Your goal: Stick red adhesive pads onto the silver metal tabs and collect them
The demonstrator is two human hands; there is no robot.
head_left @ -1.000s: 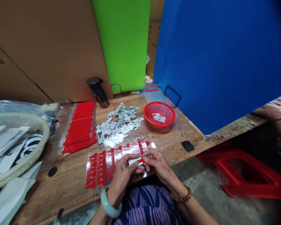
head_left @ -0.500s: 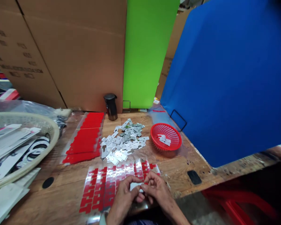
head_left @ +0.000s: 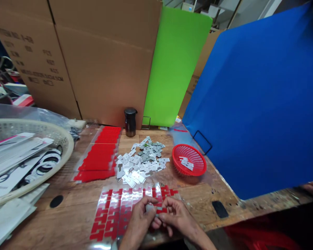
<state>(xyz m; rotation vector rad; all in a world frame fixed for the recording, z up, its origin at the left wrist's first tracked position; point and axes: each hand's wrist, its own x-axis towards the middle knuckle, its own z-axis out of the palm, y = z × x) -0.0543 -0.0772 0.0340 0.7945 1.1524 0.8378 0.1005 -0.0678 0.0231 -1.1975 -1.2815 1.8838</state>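
Note:
My left hand (head_left: 140, 219) and my right hand (head_left: 176, 217) meet at the table's front edge, fingers pinched together on a small silver metal plate (head_left: 150, 208) with a red sticker on it. Under them lies a clear sheet of red T-shaped stickers (head_left: 112, 211). A pile of small silver metal plates (head_left: 141, 161) lies just beyond the sheet. A red mesh basket (head_left: 189, 159) to the right holds a few plates.
A stack of red sticker sheets (head_left: 100, 154) lies left of the pile. A black cylinder (head_left: 130, 121) stands at the back by cardboard boxes (head_left: 94, 59). A cream basket (head_left: 54, 139) with papers sits far left. Green (head_left: 174, 66) and blue (head_left: 255, 100) boards stand upright.
The camera has tilted upward, so the hands sit lower in view and more of the boxes shows. The hands stay pinched together on the small plate over the sticker sheet.

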